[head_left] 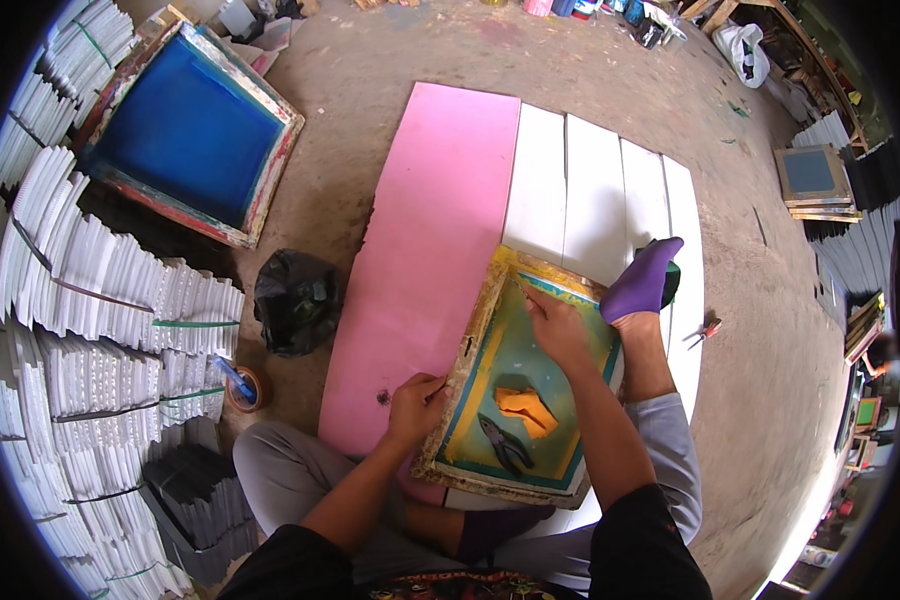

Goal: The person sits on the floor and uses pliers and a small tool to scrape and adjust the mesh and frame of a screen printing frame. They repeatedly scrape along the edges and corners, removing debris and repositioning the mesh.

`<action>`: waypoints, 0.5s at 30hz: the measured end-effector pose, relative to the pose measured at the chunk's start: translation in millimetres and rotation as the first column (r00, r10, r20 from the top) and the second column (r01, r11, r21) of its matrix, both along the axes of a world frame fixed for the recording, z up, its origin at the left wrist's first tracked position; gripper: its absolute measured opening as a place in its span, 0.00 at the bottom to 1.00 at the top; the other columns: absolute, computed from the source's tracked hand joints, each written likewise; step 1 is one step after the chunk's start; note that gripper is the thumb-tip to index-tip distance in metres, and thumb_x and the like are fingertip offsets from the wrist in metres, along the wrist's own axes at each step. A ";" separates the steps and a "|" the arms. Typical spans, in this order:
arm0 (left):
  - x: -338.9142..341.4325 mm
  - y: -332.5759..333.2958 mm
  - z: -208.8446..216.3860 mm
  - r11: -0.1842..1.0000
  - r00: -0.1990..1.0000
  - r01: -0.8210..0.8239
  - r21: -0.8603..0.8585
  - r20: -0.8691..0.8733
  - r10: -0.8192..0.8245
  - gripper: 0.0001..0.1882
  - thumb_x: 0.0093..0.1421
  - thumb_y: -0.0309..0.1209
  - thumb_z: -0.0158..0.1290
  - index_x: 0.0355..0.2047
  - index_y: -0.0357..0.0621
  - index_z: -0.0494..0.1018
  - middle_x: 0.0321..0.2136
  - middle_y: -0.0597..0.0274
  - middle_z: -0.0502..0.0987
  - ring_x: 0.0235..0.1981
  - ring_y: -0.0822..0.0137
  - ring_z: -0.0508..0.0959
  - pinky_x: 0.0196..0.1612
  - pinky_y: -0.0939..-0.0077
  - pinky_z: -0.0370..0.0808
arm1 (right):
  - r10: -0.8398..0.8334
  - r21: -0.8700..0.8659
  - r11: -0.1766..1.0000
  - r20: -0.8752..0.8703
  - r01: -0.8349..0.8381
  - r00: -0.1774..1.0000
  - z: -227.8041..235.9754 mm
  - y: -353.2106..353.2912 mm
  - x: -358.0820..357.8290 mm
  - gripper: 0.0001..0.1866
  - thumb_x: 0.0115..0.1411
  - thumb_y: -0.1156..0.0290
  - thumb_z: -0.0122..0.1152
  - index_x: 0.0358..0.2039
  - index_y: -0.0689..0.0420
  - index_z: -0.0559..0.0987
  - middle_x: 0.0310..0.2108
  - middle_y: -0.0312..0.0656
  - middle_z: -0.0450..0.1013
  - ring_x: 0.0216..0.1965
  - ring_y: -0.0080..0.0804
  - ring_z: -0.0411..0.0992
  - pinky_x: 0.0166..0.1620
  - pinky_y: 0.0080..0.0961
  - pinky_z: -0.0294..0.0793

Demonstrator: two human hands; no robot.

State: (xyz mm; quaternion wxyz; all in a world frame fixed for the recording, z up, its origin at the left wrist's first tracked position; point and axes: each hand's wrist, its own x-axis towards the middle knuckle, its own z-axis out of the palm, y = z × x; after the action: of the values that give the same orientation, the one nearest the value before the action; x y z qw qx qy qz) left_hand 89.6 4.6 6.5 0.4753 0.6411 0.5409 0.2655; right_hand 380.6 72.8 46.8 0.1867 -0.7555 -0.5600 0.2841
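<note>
Left hand [417, 407] curled at left rail of screen frame [486, 300]; right hand [558, 327] above mesh [510, 355]. Both grips: cannot tell. Pliers [505, 446], 1 orange piece [530, 410] lie inside.

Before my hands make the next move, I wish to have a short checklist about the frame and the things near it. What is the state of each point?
1. Left hand at the left edge of the frame: ok; firmness of its hold, cannot tell.
2. Right hand over the upper part of the mesh: ok; what its fingers hold, cannot tell.
3. Mesh free of loose things: not ok; the pliers and an orange piece lie on it.
4. Purple sock apart from the frame: cannot tell; it is close to the right side.
5. Red tool off the frame: ok, it lies on the floor.
</note>
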 end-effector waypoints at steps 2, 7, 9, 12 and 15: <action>-0.3 0.4 2.7 1.000 1.000 -0.001 -0.007 -0.005 0.001 0.15 0.63 0.29 0.62 0.49 0.34 0.83 0.37 0.48 0.83 0.32 0.55 0.83 0.37 0.68 0.78 | 0.012 -0.052 0.999 0.098 -0.007 0.995 16.2 4.7 -7.3 0.20 0.70 0.58 0.55 0.60 0.43 0.80 0.43 0.49 0.83 0.45 0.54 0.81 0.50 0.48 0.79; -0.9 -0.1 -4.1 1.000 1.000 0.006 -0.002 0.017 -0.006 0.16 0.63 0.29 0.62 0.49 0.35 0.83 0.38 0.48 0.83 0.32 0.55 0.83 0.37 0.68 0.79 | -0.037 -0.076 0.996 0.129 0.047 0.991 9.8 17.7 -7.4 0.20 0.70 0.58 0.54 0.59 0.41 0.81 0.43 0.51 0.82 0.46 0.54 0.80 0.52 0.48 0.78; -0.1 1.2 -1.7 1.000 1.000 0.016 0.005 0.015 -0.017 0.15 0.63 0.29 0.62 0.49 0.36 0.83 0.37 0.48 0.83 0.32 0.55 0.83 0.37 0.68 0.79 | -0.053 0.002 0.999 0.037 0.053 0.998 -5.0 19.1 -0.3 0.19 0.70 0.58 0.54 0.59 0.41 0.82 0.43 0.51 0.82 0.46 0.54 0.80 0.52 0.48 0.79; -1.3 1.2 -1.5 1.000 1.000 0.009 0.008 0.012 -0.009 0.15 0.63 0.30 0.61 0.49 0.37 0.83 0.37 0.48 0.83 0.32 0.54 0.83 0.37 0.67 0.79 | -0.042 0.000 0.999 0.019 0.042 0.999 2.1 16.4 -3.7 0.19 0.70 0.59 0.55 0.58 0.43 0.82 0.43 0.52 0.82 0.46 0.54 0.80 0.51 0.46 0.78; -1.5 1.1 -2.4 1.000 1.000 0.010 0.016 -0.001 -0.010 0.15 0.63 0.30 0.61 0.49 0.36 0.83 0.37 0.48 0.83 0.31 0.54 0.83 0.36 0.67 0.79 | -0.027 -0.030 0.999 0.086 0.030 0.996 14.3 11.3 -13.6 0.18 0.70 0.60 0.56 0.57 0.44 0.82 0.42 0.52 0.82 0.46 0.53 0.80 0.50 0.45 0.78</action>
State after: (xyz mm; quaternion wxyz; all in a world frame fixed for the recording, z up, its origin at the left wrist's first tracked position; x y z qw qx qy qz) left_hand 88.1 5.7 4.1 0.4711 0.6477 0.5359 0.2672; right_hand 367.0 84.2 61.1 0.1548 -0.7776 -0.5522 0.2576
